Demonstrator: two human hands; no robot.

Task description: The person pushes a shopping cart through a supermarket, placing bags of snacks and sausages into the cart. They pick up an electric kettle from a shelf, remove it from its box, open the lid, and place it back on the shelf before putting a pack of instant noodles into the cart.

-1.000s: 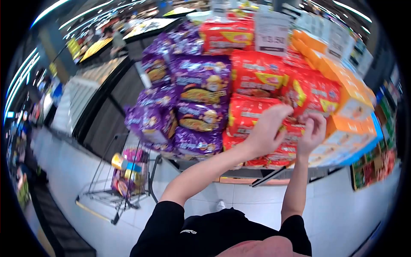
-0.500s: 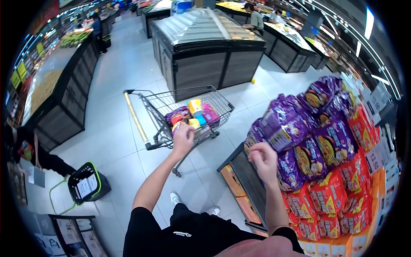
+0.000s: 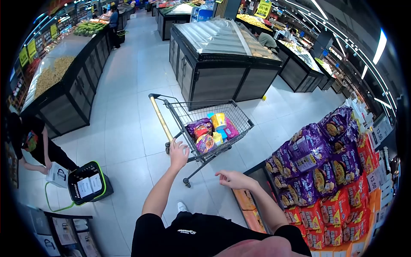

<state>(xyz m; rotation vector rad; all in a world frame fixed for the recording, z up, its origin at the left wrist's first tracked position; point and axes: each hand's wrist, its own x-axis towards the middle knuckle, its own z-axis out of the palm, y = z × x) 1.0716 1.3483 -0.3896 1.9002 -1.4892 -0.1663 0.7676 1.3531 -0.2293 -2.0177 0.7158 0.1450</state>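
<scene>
My left hand (image 3: pixel 179 153) is at the near end of the shopping cart's yellow handle (image 3: pixel 160 118), fingers apart and fingertips overlapping the handle end in this view. The wire shopping cart (image 3: pixel 242 125) holds a yellow tub (image 3: pixel 218 121), a round purple-lidded noodle bowl (image 3: pixel 205 143) and several purple and pink packs. My right hand (image 3: pixel 234 179) hangs over the floor in front of the cart, loosely bent, with nothing in it. To its right are stacked purple noodle multipacks (image 3: pixel 309 153) with red noodle packs (image 3: pixel 335 207) below.
A large covered produce bin (image 3: pixel 220 81) stands behind the cart. At the left, a person (image 3: pixel 36 141) in black bends beside a black and green shopping basket (image 3: pixel 107 188). A long produce counter (image 3: pixel 79 92) runs along the left. Price cards (image 3: pixel 376 177) edge the noodle display.
My left hand has come to the cart handle's end. My right hand has moved left and down, away from the purple packs. The view has shifted, and the person at left bends lower.
</scene>
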